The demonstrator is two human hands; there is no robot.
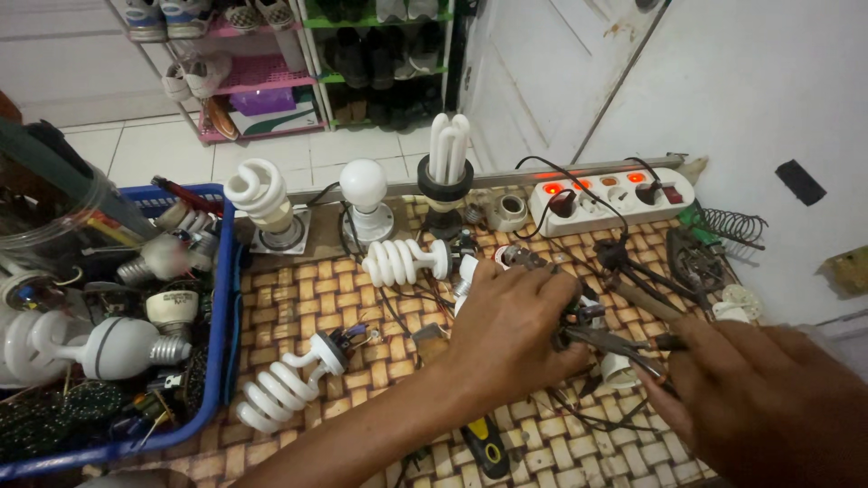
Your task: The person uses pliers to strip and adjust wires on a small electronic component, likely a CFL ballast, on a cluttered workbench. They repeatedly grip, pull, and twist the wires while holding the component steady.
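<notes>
Blue basket (226,298): at the far left edge of the woven-pattern mat (298,298), packed with old bulbs and lamp bases.
Loose spiral bulb (285,384): lies on the mat just right of the basket, near side, its base torn open with wires showing.
Row of lamps: along the far edge stand a spiral bulb (258,194), a round white bulb (363,183) and a tube lamp (448,149) in a black holder; another tube lamp (402,262) lies flat in front of them.
Left hand (511,321): in the middle of the mat, fingers curled shut around a small lamp part (583,314) with dark wiring; most of that part is hidden by the fingers.
Pliers (606,342): between the two hands, their tip at the part held by the left hand.
Right hand (759,398): near right corner, fingers closed round the plier handles.
Power strip (615,199): white, at the far right against the wall, red switches lit and plugs inserted.
Screwdriver (488,447): black and yellow handle, near edge, below the left forearm.
</notes>
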